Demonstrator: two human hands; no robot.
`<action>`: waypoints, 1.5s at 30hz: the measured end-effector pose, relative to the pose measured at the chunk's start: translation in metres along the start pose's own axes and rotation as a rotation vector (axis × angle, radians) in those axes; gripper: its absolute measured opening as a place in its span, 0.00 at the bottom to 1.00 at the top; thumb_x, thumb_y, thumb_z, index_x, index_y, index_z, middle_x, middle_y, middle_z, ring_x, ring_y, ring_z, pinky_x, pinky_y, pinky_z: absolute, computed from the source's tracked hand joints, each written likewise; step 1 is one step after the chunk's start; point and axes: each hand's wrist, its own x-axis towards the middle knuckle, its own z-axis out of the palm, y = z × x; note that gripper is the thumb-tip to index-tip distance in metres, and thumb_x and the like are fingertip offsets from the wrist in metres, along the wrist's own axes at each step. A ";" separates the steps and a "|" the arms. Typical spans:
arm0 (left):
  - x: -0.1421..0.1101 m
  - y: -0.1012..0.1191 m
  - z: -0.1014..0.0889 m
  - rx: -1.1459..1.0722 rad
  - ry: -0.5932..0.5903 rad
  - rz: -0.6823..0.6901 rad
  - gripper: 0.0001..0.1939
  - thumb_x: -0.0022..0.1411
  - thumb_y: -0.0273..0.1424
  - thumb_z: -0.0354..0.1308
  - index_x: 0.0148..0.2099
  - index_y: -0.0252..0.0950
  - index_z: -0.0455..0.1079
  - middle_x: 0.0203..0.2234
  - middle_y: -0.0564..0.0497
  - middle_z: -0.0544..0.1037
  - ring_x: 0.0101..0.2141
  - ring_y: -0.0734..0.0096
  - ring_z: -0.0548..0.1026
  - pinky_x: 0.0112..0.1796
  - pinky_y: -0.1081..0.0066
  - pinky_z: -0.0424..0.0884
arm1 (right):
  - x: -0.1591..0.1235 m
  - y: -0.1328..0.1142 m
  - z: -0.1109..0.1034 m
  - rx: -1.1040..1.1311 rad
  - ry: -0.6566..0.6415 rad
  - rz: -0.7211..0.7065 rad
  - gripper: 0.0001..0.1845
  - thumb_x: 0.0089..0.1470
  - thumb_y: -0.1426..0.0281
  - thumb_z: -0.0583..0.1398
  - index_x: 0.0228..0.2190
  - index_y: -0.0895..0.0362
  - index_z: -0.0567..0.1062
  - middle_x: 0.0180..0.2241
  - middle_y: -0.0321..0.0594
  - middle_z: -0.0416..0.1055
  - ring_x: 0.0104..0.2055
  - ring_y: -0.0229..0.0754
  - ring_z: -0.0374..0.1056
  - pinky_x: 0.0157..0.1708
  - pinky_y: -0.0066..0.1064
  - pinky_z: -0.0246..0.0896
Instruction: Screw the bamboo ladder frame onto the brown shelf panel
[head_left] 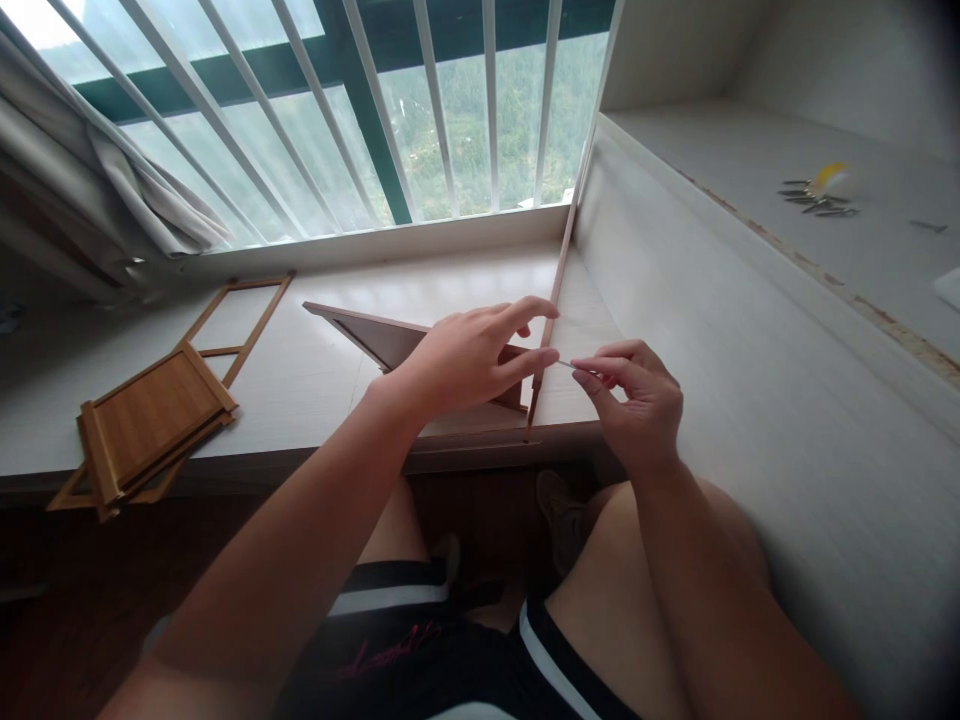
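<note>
Head view: grey curtain (97, 150) is hanging at far left, beside the barred window (435, 100). Brown open frame (260, 330) is lying on the pale ledge (300, 385), with its near part running under a pile of wood panels (157, 420); the pile is sitting askew and jutting past the ledge's front edge. Further right, a darker wood panel (382, 340) is resting at a slant on the ledge, partly hidden by the left hand (487, 350). That hand is reaching across in front of it, index finger and thumb spreading apart, other fingers curling; the thumb tip is pointing at the end of a thin metal piece (566, 364), contact unclear. Long narrow wooden strip (560, 270) is running from the ledge's front edge toward the window, passing just behind the left fingertips; whether the index is touching it, cannot tell. Right hand (637, 400) is pinching the thin metal piece between thumb and fingers, its free end sticking out leftward, between both hands. White side board (720, 350) is standing right of that hand. Upper right, the shelf (712, 150) is holding a cluster of small metal pieces (816, 205) next to something yellow (831, 177).
</note>
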 end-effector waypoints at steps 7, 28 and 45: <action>0.009 -0.001 0.006 0.098 -0.121 0.052 0.24 0.71 0.51 0.44 0.63 0.52 0.64 0.47 0.55 0.81 0.48 0.59 0.77 0.45 0.65 0.66 | 0.000 -0.003 0.000 0.001 -0.041 -0.022 0.06 0.59 0.68 0.64 0.38 0.52 0.82 0.35 0.39 0.72 0.32 0.36 0.66 0.30 0.31 0.67; 0.010 0.003 0.009 0.122 -0.098 0.026 0.19 0.71 0.46 0.45 0.58 0.51 0.66 0.45 0.56 0.80 0.47 0.61 0.76 0.45 0.63 0.62 | -0.013 0.000 0.012 0.189 -0.040 0.301 0.14 0.59 0.59 0.63 0.38 0.56 0.83 0.23 0.35 0.71 0.24 0.35 0.65 0.26 0.29 0.63; 0.017 0.001 0.005 0.063 -0.148 0.017 0.14 0.68 0.44 0.47 0.52 0.51 0.68 0.42 0.59 0.80 0.44 0.62 0.77 0.41 0.65 0.62 | -0.008 -0.003 0.011 0.082 -0.047 0.044 0.09 0.61 0.67 0.62 0.39 0.50 0.83 0.35 0.40 0.71 0.36 0.40 0.68 0.33 0.32 0.66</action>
